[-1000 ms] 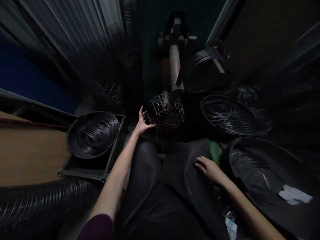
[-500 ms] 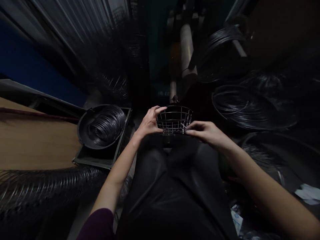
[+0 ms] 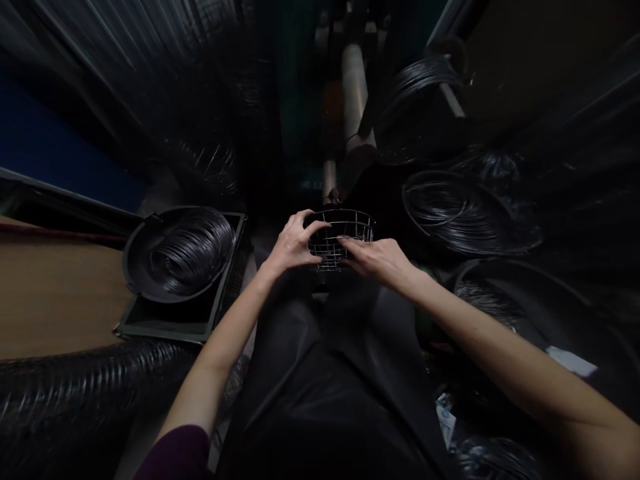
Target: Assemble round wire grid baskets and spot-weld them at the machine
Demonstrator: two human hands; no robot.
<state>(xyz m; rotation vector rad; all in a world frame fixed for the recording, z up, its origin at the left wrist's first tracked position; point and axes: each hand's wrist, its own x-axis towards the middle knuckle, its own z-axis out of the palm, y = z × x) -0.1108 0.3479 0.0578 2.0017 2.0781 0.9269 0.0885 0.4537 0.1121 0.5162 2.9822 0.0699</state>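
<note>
though dim, room (image 3: pixel 55 137) around wire basket (image 3: pixel 345 223)

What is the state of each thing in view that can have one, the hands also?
Wire basket: held, partly hidden.
Left hand: curled around the basket's left side.
Right hand: at the basket's right side, grip unclear.
Left wire coil: wound, in a black basin.
Dark crate: partly covered by that basin.
Right wire coil: loose loops.

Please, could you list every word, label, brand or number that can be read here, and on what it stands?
No text is readable.
Dark green panel: faint pale characters, too blurred to read.
White-and-blue packet: marks too small and blurred to read.
White paper: no writing visible.
</note>
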